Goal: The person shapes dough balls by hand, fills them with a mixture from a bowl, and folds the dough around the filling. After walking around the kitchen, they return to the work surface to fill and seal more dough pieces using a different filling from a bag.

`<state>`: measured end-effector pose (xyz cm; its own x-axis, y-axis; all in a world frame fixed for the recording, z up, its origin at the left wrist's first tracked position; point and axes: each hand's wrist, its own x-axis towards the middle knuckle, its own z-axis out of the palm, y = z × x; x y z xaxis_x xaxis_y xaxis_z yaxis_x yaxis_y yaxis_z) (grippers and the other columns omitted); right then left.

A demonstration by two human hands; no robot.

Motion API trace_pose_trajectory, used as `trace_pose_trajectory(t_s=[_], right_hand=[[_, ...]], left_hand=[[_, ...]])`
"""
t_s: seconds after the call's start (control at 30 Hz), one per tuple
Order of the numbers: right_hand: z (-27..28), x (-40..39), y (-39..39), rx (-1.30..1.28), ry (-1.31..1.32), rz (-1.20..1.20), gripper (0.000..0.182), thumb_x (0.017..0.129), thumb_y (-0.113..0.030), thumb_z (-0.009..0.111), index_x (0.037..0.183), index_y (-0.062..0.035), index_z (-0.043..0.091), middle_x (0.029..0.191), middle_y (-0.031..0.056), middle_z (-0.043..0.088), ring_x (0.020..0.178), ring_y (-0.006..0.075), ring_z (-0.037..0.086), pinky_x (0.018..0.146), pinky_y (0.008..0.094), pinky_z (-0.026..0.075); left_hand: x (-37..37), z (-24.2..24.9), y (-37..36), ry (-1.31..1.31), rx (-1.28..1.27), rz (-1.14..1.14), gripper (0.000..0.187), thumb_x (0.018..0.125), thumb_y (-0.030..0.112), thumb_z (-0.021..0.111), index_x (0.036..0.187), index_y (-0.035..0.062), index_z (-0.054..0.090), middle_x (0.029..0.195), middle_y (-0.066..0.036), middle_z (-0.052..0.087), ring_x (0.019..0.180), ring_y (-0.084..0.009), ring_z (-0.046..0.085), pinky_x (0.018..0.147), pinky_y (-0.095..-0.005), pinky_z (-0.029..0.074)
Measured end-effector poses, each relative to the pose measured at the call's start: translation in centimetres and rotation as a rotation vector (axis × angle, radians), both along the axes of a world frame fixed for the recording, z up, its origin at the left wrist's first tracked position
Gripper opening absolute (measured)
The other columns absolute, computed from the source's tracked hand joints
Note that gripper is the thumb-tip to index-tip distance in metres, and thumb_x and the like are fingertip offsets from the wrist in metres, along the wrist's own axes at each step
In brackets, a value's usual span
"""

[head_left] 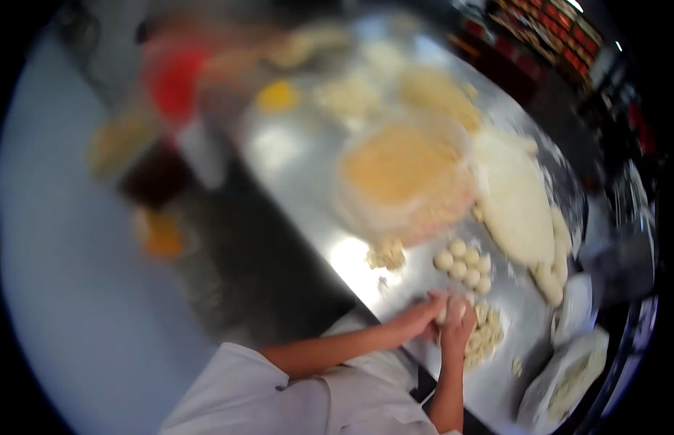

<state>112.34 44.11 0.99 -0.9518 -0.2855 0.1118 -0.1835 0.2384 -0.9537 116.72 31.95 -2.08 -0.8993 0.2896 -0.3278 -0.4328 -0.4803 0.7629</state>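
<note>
My left hand [424, 317] and my right hand [461, 328] meet over the near edge of the metal table. Between them is a pale piece of dough [444, 315], partly hidden by the curled fingers of both hands. Just beyond the hands sits a cluster of smooth round dough balls [464, 264]. Close to my right hand, on its right side, lies a spread of small cut dough pieces [485, 335]. A crumbly pale heap [387, 254] rests on the table ahead of my left hand.
A large clear-sided tub [403, 163] of orange-tan filling stands mid-table. Right of it lies a big dough slab [514, 203]. An open white bag [567, 382] is at the right edge. Another person in red [179, 80] stands far left, blurred.
</note>
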Motion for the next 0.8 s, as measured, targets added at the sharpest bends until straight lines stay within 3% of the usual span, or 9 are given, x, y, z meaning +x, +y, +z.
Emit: trace_pose_trajectory(t_s=[0.1, 0.17, 0.2, 0.27, 0.33, 0.5, 0.6, 0.73, 0.8], right_hand=[[0.0, 0.4, 0.7, 0.049, -0.057, -0.059, 0.039, 0.104, -0.025, 0.044, 0.107, 0.0032, 0.07, 0.102, 0.0149, 0.074, 0.102, 0.0232, 0.066, 0.111, 0.0429, 0.037], [1.5, 1.2, 0.8, 0.028, -0.045, 0.112, 0.053, 0.105, -0.037, 0.042, 0.145, -0.0019, 0.046, 0.13, 0.0174, 0.062, 0.12, 0.0253, 0.056, 0.11, 0.0362, 0.035], [1.6, 0.9, 1.7, 0.0, -0.087, 0.215, 0.069, 0.102, -0.044, 0.047, 0.155, -0.0047, 0.026, 0.134, 0.0201, 0.058, 0.118, 0.0249, 0.056, 0.105, 0.0344, 0.039], [2.3, 0.8, 3.7, -0.294, -0.366, 0.317, 0.087, 0.096, -0.049, 0.058, 0.158, -0.0058, 0.015, 0.135, 0.023, 0.055, 0.102, 0.0209, 0.06, 0.084, 0.0306, 0.05], [3.0, 1.5, 3.2, -0.303, -0.342, 0.161, 0.069, 0.098, -0.041, 0.058, 0.151, -0.0033, 0.033, 0.123, 0.0211, 0.063, 0.074, 0.0171, 0.063, 0.066, 0.0274, 0.053], [1.3, 2.4, 3.8, -0.093, -0.108, -0.056, 0.036, 0.106, -0.028, 0.046, 0.109, 0.0005, 0.068, 0.083, 0.0098, 0.069, 0.081, 0.014, 0.064, 0.068, 0.0283, 0.053], [-0.6, 2.0, 4.0, -0.018, 0.175, -0.095, 0.041, 0.106, -0.035, 0.046, 0.113, 0.0001, 0.067, 0.096, 0.0115, 0.069, 0.081, 0.0137, 0.063, 0.072, 0.0293, 0.052], [0.0, 2.3, 5.4, -0.434, -0.253, 0.031, 0.044, 0.106, -0.038, 0.046, 0.119, -0.0007, 0.066, 0.118, 0.0137, 0.067, 0.082, 0.0152, 0.062, 0.081, 0.031, 0.051], [0.6, 2.4, 5.8, -0.406, -0.221, 0.06, 0.042, 0.105, -0.036, 0.047, 0.12, -0.0016, 0.065, 0.12, 0.0141, 0.065, 0.083, 0.0149, 0.062, 0.079, 0.0299, 0.051]], left_hand=[[0.9, -2.4, 0.6, 0.053, 0.203, -0.004, 0.054, 0.107, 0.046, 0.036, 0.147, 0.0102, 0.036, 0.117, -0.005, 0.058, 0.096, -0.0148, 0.061, 0.081, -0.0342, 0.053], [1.1, 0.4, 0.2, 0.074, 0.239, 0.085, 0.04, 0.106, 0.038, 0.04, 0.134, 0.0098, 0.047, 0.117, -0.004, 0.059, 0.107, -0.0136, 0.057, 0.088, -0.0354, 0.05], [0.7, 0.4, -0.3, 0.051, 0.131, 0.0, 0.038, 0.107, 0.039, 0.038, 0.128, 0.0098, 0.05, 0.115, -0.002, 0.059, 0.1, -0.0118, 0.057, 0.083, -0.0328, 0.049], [0.8, 1.3, -0.4, -0.005, 0.204, -0.026, 0.042, 0.109, 0.043, 0.031, 0.127, 0.0099, 0.051, 0.108, -0.002, 0.059, 0.087, -0.0104, 0.056, 0.076, -0.0295, 0.048], [1.0, 1.6, 0.0, -0.017, 0.164, -0.09, 0.045, 0.109, 0.045, 0.028, 0.127, 0.0098, 0.05, 0.106, -0.002, 0.058, 0.082, -0.0106, 0.055, 0.074, -0.0289, 0.048], [0.4, 3.3, 2.5, -0.09, 0.08, -0.096, 0.048, 0.109, 0.046, 0.026, 0.128, 0.0084, 0.048, 0.105, -0.003, 0.058, 0.081, -0.0109, 0.055, 0.073, -0.0295, 0.048], [0.6, 3.9, 4.0, -0.184, 0.119, 0.059, 0.048, 0.109, 0.045, 0.025, 0.129, 0.0077, 0.047, 0.105, -0.004, 0.059, 0.08, -0.0112, 0.055, 0.073, -0.0299, 0.048], [1.2, 1.9, 3.3, -0.068, 0.106, -0.021, 0.048, 0.109, 0.046, 0.026, 0.129, 0.0074, 0.047, 0.108, -0.003, 0.058, 0.085, -0.011, 0.055, 0.075, -0.0304, 0.048], [1.0, 0.6, 2.7, 0.024, 0.105, -0.11, 0.047, 0.109, 0.045, 0.027, 0.129, 0.0072, 0.047, 0.109, -0.003, 0.058, 0.087, -0.0106, 0.054, 0.076, -0.0308, 0.048]])
